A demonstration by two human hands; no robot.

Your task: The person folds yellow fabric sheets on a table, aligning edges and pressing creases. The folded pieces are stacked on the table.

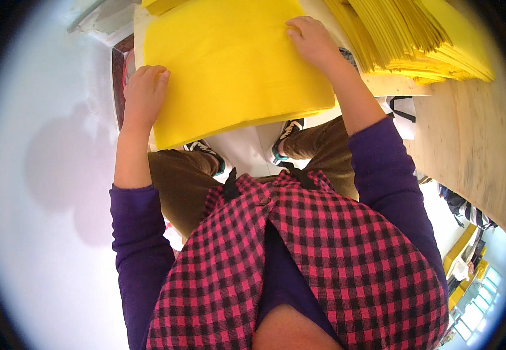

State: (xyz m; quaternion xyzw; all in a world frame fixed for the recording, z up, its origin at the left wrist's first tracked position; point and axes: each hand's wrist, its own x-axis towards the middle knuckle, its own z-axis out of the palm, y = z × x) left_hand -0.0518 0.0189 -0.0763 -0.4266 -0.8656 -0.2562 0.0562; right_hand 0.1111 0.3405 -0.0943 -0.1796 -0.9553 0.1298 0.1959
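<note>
A stack of thin, bright yellow fabric-like sheets [229,70] lies in front of me, its near edge hanging above my feet. My left hand [146,93] is at the stack's left edge, thumb on the side toward the sheets and the other fingers bent and partly hidden. Across from it, my right hand [313,39] touches the far right edge, its fingers loosely bent and thumb apart. Neither hand visibly lifts a sheet.
Further right, a thick pile of folded yellow pieces [405,41] sits on a pale wooden tabletop [463,128]. Another yellow piece [165,4] shows beyond the stack. A white wall [49,192] stands close on my left. My shoes [285,137] are below the near edge.
</note>
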